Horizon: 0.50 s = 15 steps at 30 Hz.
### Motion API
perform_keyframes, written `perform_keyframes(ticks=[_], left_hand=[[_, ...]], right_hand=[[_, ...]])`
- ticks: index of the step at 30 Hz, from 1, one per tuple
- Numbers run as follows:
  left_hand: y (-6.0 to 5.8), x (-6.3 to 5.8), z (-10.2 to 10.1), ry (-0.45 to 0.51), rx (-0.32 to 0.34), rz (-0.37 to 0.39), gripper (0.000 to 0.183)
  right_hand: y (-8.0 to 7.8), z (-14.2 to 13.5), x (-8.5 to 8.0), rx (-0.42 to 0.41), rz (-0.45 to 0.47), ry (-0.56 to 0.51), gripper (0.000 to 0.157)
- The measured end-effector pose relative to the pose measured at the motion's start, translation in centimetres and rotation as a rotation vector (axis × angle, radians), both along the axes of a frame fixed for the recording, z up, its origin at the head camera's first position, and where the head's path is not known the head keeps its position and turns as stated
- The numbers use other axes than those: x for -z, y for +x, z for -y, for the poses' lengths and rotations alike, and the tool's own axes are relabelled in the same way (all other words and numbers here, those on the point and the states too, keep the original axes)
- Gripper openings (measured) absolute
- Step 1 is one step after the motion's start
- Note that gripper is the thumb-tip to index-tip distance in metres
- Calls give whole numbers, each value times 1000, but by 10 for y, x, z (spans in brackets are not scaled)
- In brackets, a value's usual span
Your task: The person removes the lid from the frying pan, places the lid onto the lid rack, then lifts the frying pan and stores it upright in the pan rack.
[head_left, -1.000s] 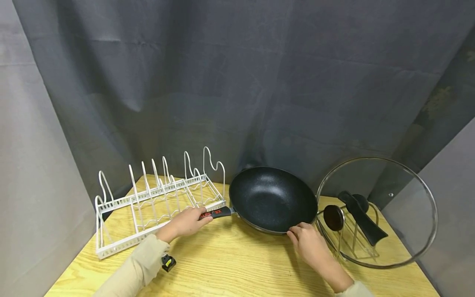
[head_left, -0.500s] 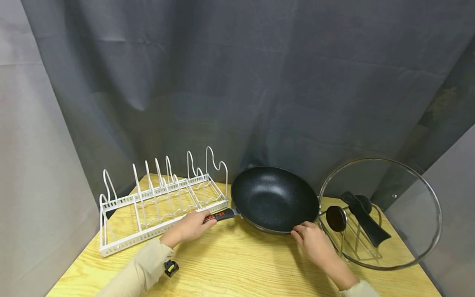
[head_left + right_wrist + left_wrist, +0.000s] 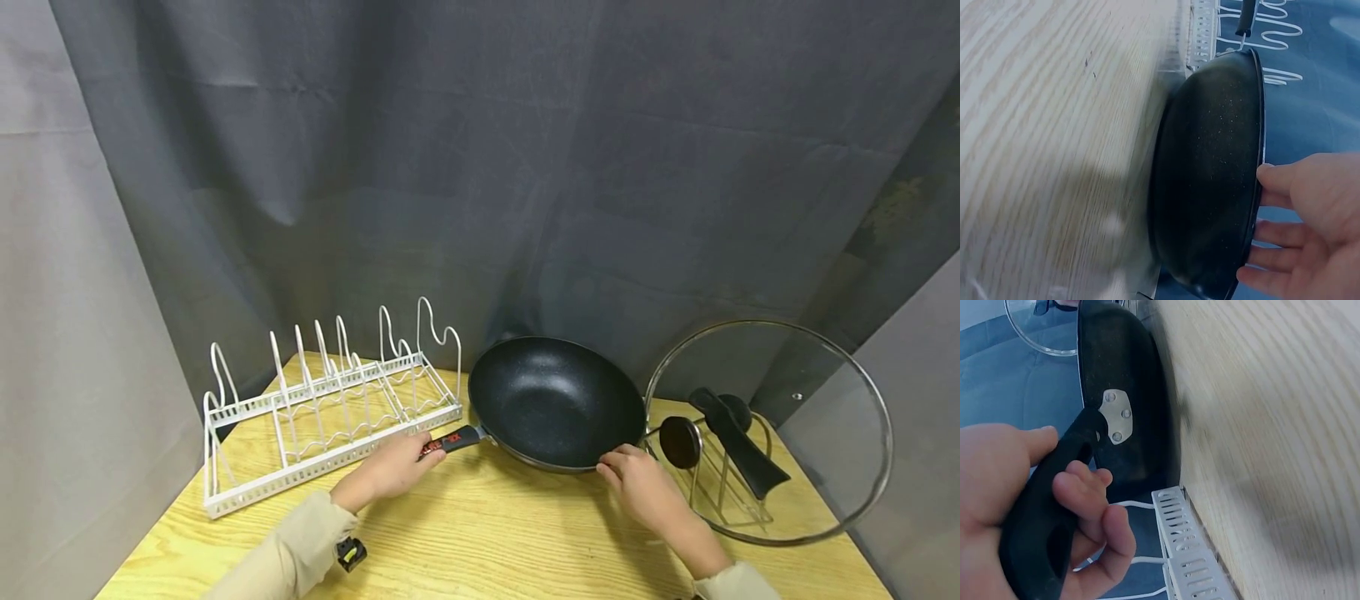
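The left sleeve [image 3: 288, 546] is pale beige cloth, softly creased, ending in a plain cuff [image 3: 332, 518]; the right sleeve [image 3: 737, 583] is the same beige, showing only at its end. Just beside the left cuff is a small, boxy black device [image 3: 350, 553] with a yellow-green patch. The left grip [image 3: 393, 468] and right grip [image 3: 645, 490] are bare hands.

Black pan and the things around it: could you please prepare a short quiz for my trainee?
1. In the head view, on which side of the pan stands the white rack?
2. True or false: the glass lid covers the pan.
3. Fill in: the left grip holds the pan's ___; the right grip touches its ___.

Key: 1. left. 2. false; the glass lid is right of the pan. 3. handle; rim.
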<state>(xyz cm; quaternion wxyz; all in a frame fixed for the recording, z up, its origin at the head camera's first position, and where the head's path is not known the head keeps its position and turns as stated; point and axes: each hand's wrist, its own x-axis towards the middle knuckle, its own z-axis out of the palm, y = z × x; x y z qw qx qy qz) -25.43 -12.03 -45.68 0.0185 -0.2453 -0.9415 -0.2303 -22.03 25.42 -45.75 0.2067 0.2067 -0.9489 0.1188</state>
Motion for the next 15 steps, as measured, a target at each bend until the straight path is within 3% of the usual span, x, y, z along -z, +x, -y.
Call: perform_keyframes(ticks=[11,15], left_hand=[[14,-1,-12,85,-39,99,27],[19,-1,-18,107,-53,96,26]], right_hand=[[-7,-10,1,-26,3,-2,5],[-8,-12,0,-6,10,-17,6]])
